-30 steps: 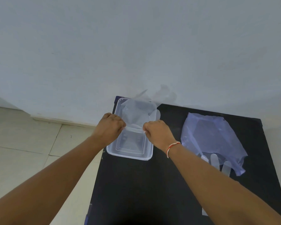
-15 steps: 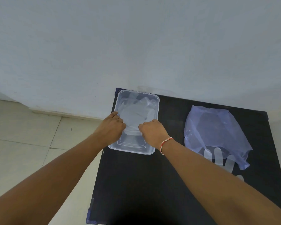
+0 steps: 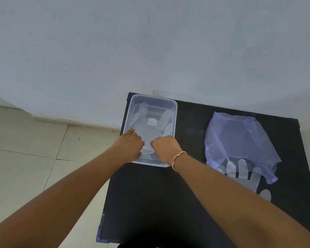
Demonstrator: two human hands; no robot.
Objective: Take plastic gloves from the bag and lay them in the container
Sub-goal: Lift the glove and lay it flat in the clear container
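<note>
A clear plastic container [image 3: 175,111] stands at the table's far left corner. A clear plastic glove [image 3: 151,130] lies spread flat inside it, fingers pointing to the far end. My left hand [image 3: 130,144] and my right hand [image 3: 164,146] hold the glove's cuff at the container's near end, each pinching one side. A pale blue plastic bag [image 3: 240,136] lies on the right of the table. A second clear glove [image 3: 243,173] sticks out of the bag's near opening, partly hidden by my right forearm.
The black table [image 3: 150,203] stands against a white wall [image 3: 150,42]. Its left edge drops to a tiled floor [image 3: 34,149]. A red and white thread band circles my right wrist.
The glove was held up above the container. Both hands lowered it and drew back towards me, and it now lies flat inside the container.
</note>
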